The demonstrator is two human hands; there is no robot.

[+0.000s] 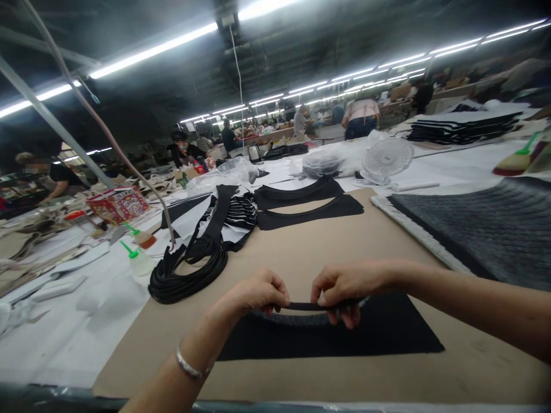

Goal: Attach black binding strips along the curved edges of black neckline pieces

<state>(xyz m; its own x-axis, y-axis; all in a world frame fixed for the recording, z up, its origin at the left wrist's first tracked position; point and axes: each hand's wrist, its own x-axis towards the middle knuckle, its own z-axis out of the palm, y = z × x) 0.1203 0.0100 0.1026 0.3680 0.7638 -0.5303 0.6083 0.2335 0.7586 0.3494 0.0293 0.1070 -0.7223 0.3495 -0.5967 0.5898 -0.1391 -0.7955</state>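
Between my two hands runs a narrow black strip point(301, 306), stretched a little above a flat black fabric piece point(344, 338) with a curved cut-out edge. My left hand point(264, 291) pinches the strip's left part between thumb and fingers. Farther along it, my right hand point(340, 289) pinches the strip too, its lower fingers over the fabric piece. A grey fuzzy band shows along the curved edge. Under it all lies a tan board point(275, 381). Left of my hands sits a coiled bundle of black strips point(189, 281).
Two curved black pieces point(310, 212) lie beyond my hands. At right is a stack of dark grey sheets point(482, 229), with a small clear fan point(387, 159) behind. Green-tipped bottles point(140, 261) and a red patterned box point(118, 205) stand left. Several people work in the background.
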